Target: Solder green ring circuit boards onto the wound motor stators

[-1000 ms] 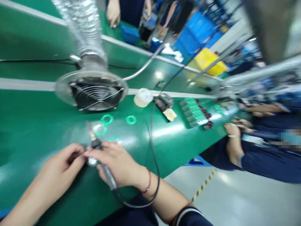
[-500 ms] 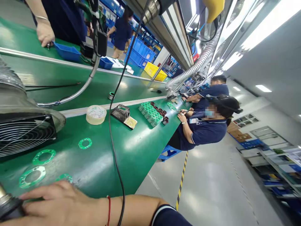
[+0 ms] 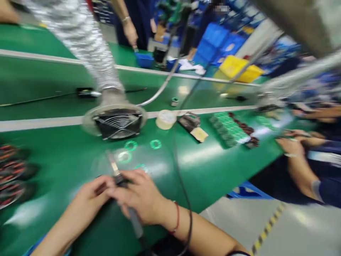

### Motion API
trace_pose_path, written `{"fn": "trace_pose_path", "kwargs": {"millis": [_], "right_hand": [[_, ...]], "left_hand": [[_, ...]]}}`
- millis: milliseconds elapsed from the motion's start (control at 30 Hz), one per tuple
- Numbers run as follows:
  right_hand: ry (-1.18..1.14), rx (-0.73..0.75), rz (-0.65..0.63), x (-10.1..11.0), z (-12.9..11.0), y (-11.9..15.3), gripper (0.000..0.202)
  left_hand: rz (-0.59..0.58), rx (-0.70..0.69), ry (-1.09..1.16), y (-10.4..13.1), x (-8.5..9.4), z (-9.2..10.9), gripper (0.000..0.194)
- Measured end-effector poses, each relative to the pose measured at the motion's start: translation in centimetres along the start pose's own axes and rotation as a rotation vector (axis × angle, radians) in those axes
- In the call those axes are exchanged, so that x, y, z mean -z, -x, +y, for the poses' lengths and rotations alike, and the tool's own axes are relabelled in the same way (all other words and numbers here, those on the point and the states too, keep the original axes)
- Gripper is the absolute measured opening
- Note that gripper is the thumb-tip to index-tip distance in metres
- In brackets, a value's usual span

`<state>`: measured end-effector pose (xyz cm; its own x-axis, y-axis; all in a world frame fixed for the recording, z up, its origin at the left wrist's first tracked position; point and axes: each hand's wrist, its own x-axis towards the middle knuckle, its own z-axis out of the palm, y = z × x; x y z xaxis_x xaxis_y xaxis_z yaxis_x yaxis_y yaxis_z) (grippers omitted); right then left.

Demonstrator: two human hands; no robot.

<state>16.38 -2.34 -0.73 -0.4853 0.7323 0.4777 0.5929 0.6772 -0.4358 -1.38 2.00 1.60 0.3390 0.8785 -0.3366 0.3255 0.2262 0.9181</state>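
- Two bare hands of the wearer meet over one green bench [image 3: 213, 177], fingertips touching or nearly so.
- One right hand [image 3: 140, 195], fingers closed around one corded tool [image 3: 120, 179]; its single metal tip points up and away, clear of the bench rings.
- One left hand [image 3: 93, 199], thumb and fingers bent in close to the right fingertips; whether it grips anything is hidden, so I cannot tell.
- One red cord [image 3: 176, 217] circles the right wrist; one black cable [image 3: 177, 160] loops over the right forearm.
- Four green rings [image 3: 151, 143] lie just beyond the hands, one partly behind the right hand.
- One fan [image 3: 118, 125] in a round hood, at the end of one silver duct [image 3: 93, 46], beyond the rings.
- One tape roll [image 3: 165, 119], right of the fan; one small spool [image 3: 174, 102] farther back.
- One dark stand [image 3: 189, 121] with one yellow pad [image 3: 199, 134], right of the tape roll.
- One block of green parts [image 3: 227, 129] in rows, too blurred to count, beside one row of dark red parts [image 3: 241, 126].
- At least three dark round parts [image 3: 12, 193] with red-orange inside, at the left edge.
- One yellow bin [image 3: 239, 69] and one small blue tray [image 3: 145, 60] across the bench.
- One co-worker's hand [image 3: 131, 32] reaches the blue tray; another co-worker's two hands [image 3: 291, 146] work at right.
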Motion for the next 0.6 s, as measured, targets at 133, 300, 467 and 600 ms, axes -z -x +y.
{"fn": "trace_pose_path", "kwargs": {"millis": [133,300,467,600], "right_hand": [[-0.081,-0.107,0.089,0.1,0.2,-0.2,0.036],[-0.264,-0.154,0.245,0.7,0.0,0.1,0.039],[-0.417,-0.314,0.385,1.3,0.3,1.6,0.027],[-0.473,-0.239,0.473,1.5,0.4,1.7,0.027]], "left_hand": [[-0.027,0.186,0.164,0.3,0.2,0.1,0.023],[-0.017,0.181,0.2,0.0,-0.3,-0.1,0.017],[0.021,0.171,0.119,0.3,-0.3,-0.9,0.011],[0.035,0.178,0.078,0.4,-0.4,-1.3,0.009]]}}
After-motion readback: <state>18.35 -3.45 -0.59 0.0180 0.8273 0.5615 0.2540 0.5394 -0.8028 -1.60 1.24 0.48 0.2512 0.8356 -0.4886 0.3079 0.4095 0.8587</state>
